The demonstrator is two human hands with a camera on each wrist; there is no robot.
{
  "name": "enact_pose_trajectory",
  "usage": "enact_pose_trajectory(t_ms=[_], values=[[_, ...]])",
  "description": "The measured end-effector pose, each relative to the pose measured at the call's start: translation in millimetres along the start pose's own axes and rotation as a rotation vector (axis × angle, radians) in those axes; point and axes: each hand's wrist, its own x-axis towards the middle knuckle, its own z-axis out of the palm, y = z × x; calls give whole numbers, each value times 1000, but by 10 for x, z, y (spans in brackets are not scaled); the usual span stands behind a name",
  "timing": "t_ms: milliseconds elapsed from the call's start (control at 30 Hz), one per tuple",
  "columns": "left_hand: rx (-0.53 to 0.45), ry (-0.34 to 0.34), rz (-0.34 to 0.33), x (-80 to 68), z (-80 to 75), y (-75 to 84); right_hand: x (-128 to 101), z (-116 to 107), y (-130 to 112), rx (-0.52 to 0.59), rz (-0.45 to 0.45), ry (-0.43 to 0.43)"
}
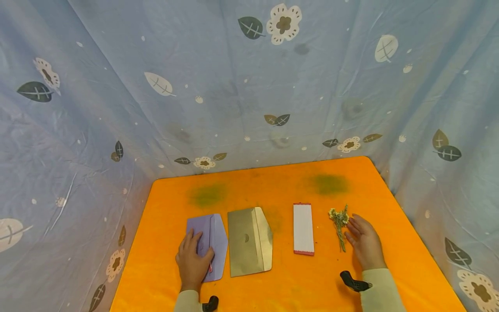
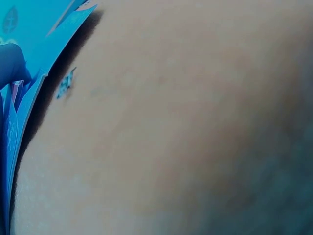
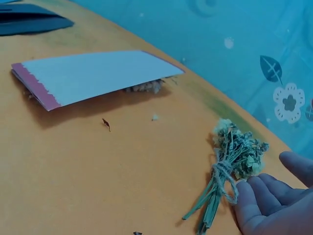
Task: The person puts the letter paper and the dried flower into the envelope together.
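Note:
My left hand (image 1: 193,261) rests on a purple envelope (image 1: 220,242), its fingers spread over the body and the thumb at the pocket's mouth. A small red-and-white bit shows in that mouth. In the left wrist view the envelope (image 2: 54,44) fills the upper left corner, and a finger (image 2: 11,63) lies at its gaping slit. On the right, a small bunch of dried flowers (image 3: 239,152), tied with twine, lies on the table. My right hand (image 1: 365,242) is beside it, palm turned toward it, fingers loosely bent and fingertips right at the blossoms.
A gold envelope (image 1: 241,242) with its flap unfolded lies right of the purple one. Farther right is a white card (image 1: 303,229) with red ends; in the right wrist view, dried flowers (image 3: 146,87) peek from beneath it. A patterned curtain (image 1: 249,86) surrounds the orange table (image 1: 280,290).

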Motion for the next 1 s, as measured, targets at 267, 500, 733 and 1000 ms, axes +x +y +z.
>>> enact_pose_trajectory(t_ms=[267,500,733,1000], values=[[-1,3,7,0,2,-2,9,37,16,-123,5,-29],[3,-13,-16,-3,-9,4,-21,16,33,-108,-39,-61],[-1,-18,-20,-9,-10,-9,-22,16,62,-111,-42,-85],[-6,-9,-9,-13,-11,3,-6,73,79,-92,-51,-99]])
